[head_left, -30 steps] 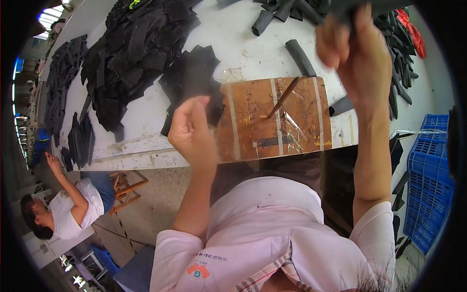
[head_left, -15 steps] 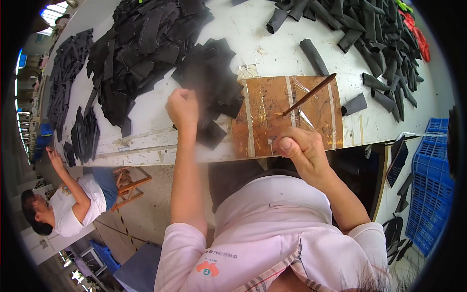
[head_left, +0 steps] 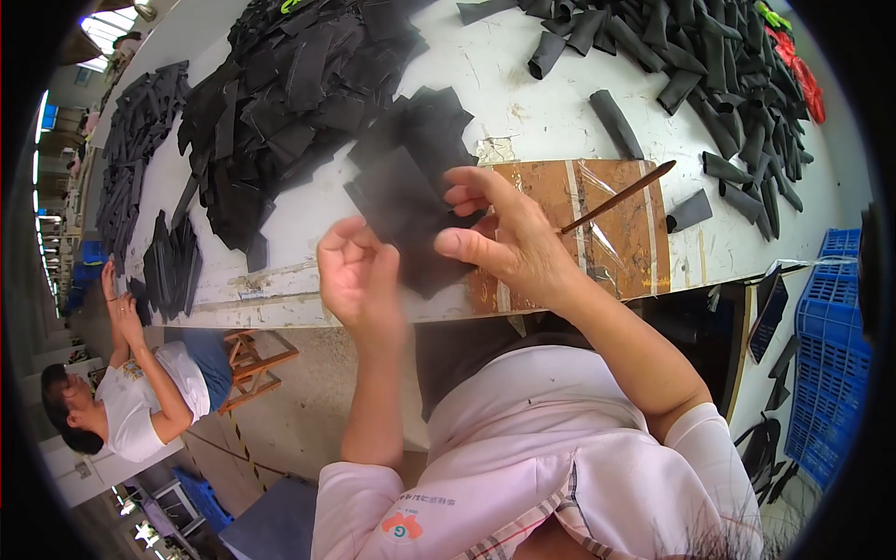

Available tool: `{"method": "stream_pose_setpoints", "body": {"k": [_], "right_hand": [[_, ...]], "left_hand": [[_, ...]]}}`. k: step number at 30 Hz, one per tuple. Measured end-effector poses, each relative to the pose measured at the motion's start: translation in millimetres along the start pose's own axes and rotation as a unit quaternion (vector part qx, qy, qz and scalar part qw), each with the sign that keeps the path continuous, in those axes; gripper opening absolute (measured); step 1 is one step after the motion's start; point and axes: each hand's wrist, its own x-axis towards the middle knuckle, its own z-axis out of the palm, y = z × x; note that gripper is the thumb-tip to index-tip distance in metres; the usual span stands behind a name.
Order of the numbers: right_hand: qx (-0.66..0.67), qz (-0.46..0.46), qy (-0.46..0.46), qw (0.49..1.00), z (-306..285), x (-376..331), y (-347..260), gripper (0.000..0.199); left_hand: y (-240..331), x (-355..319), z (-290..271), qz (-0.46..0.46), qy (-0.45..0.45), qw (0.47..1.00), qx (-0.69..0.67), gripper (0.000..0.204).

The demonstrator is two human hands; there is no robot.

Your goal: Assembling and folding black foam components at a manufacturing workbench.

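Note:
A flat black fabric piece (head_left: 403, 191), blurred by motion, is in front of my left hand (head_left: 359, 275), whose curled fingers and thumb seem to pinch its near edge. My right hand (head_left: 513, 231) reaches in from the other side, thumb and fingers apart at the piece's right edge. Just beyond lies a small heap of black pieces (head_left: 443, 117). Under and beside my right hand is a brown board (head_left: 625, 257) with strips of clear tape. A slim dark wooden stick (head_left: 621, 196) slants up from it to the right; its lower end is behind my right hand.
A large pile of flat black pieces (head_left: 299, 84) covers the table's left side. Black fabric tubes (head_left: 719, 84) are heaped at the far right, with single tubes (head_left: 616, 124) nearer. Blue crates (head_left: 826, 345) stand at right. Another person (head_left: 140, 392) sits at left by a wooden stool (head_left: 257, 364).
My right hand has moved left from the board's front edge and its fingers have spread. My left hand has come nearer and turned, with a black piece now at its fingers. The view shifted slightly.

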Motion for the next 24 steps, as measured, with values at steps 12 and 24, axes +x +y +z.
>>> {"method": "stream_pose_setpoints", "body": {"k": [12,24], "right_hand": [[-0.050,0.057,-0.230,0.970,-30,14,-8,0.016],[-0.168,-0.114,-0.316,0.927,-19,17,-18,0.008]], "left_hand": [[25,26,-13,-0.207,-0.138,0.966,0.068,0.027],[53,31,-27,-0.303,-0.219,0.912,0.168,0.011]]}}
